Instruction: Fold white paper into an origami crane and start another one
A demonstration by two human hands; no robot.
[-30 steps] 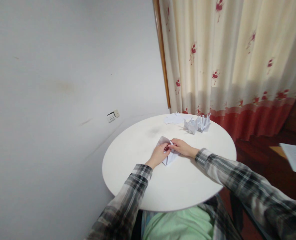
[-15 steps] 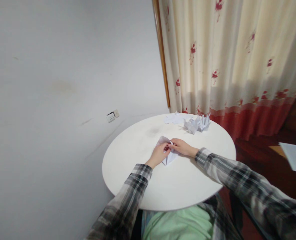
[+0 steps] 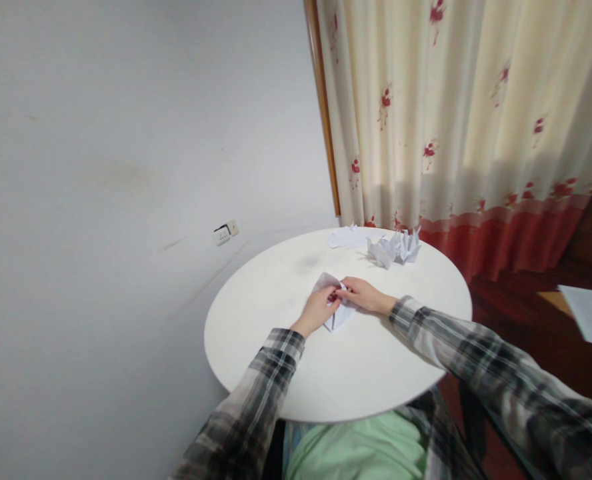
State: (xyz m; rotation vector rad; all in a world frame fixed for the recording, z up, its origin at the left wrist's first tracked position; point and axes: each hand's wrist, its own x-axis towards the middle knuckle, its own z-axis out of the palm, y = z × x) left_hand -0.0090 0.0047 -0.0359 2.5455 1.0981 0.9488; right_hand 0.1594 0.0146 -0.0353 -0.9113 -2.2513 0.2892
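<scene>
A folded sheet of white paper (image 3: 338,319) lies on the round white table (image 3: 256,320), partly covered by both hands. My left hand (image 3: 320,308) is closed on it from the left, fingertips bent in at its middle. From the right, my right hand (image 3: 363,293) pinches the same paper near its upper edge. The fingertips of the two hands almost meet, and the exact fold between them is hidden. Farther back on the table stand several folded paper figures (image 3: 395,248), pointed and crumpled in look.
Flat white paper pieces (image 3: 347,237) lie at the table's far edge. A wall with a socket (image 3: 221,235) borders the left, and a flowered curtain (image 3: 426,120) hangs behind. Printed sheets (image 3: 591,313) rest on a surface at the right.
</scene>
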